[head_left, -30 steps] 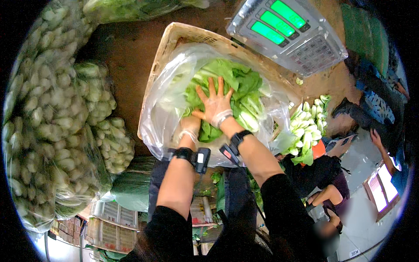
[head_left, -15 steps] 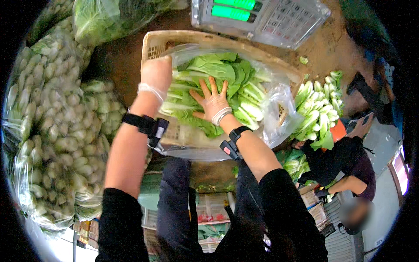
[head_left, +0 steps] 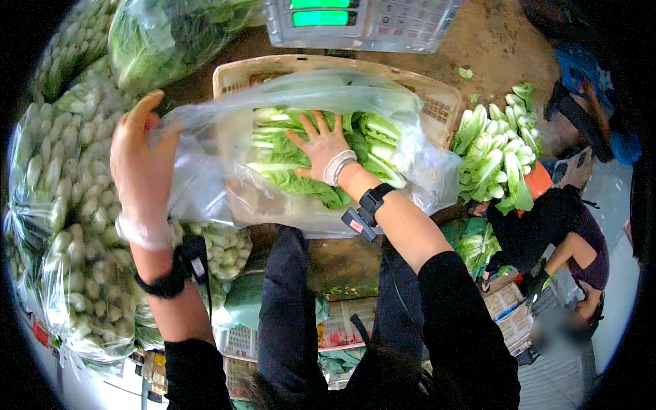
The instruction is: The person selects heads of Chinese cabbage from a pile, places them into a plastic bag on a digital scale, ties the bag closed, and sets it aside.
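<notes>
Leafy greens with pale stalks lie in a clear plastic bag inside a tan plastic basket. My right hand rests on top of them, fingers spread, palm down. Left of the basket, my left hand has the bag's stretched edge between thumb and curved fingers; its far fingers are partly hidden. Both wrists carry white bands and black straps with small devices.
A scale with green displays stands beyond the basket. Large clear bags of pale-stalked vegetables crowd the left. At right lies a pile of loose greens, beside a crouching person in dark clothes.
My left hand has moved left and toward me from the basket's far left corner, drawing the bag's edge out. My right hand stays on the greens. The view has shifted slightly.
</notes>
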Motion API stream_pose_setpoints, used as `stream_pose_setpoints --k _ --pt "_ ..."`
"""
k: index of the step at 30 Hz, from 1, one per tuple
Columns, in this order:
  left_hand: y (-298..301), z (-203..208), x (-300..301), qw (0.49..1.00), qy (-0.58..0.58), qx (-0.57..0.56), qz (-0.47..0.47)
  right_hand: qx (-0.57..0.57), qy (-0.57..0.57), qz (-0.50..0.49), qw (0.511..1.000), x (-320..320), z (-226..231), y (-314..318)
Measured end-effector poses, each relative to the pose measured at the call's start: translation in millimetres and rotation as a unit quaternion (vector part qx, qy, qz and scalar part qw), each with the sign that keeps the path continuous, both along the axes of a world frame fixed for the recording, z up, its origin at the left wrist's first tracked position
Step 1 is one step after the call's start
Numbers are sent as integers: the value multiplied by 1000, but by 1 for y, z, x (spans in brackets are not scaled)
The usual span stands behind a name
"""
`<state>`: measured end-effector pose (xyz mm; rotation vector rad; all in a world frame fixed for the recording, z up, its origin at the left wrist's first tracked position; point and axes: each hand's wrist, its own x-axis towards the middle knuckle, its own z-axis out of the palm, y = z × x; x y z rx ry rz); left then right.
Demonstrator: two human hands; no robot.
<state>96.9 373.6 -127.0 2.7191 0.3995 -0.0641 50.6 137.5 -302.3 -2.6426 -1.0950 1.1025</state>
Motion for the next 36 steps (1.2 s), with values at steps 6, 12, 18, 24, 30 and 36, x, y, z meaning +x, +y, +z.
stream_pose_setpoints --k 6,12,18,24,30,36 --pt "-103 -23 -38 884 188 -334 -268 166 -101 -73 978 8 -16 11" --pt "-73 -162 -89 958 246 -19 -143 122 95 -271 950 81 -35 79" --pt "-61 -187 -102 897 330 38 -292 180 5 -260 949 65 -52 91" --pt "-53 -172 -127 947 178 -66 -260 259 52 -327 907 -3 80 10" --pt "-92 -110 -155 817 394 -414 -74 349 319 -529 705 -19 199 -83" --pt "-171 -26 -139 870 398 -247 -154 641 199 -609 422 50 245 -157"
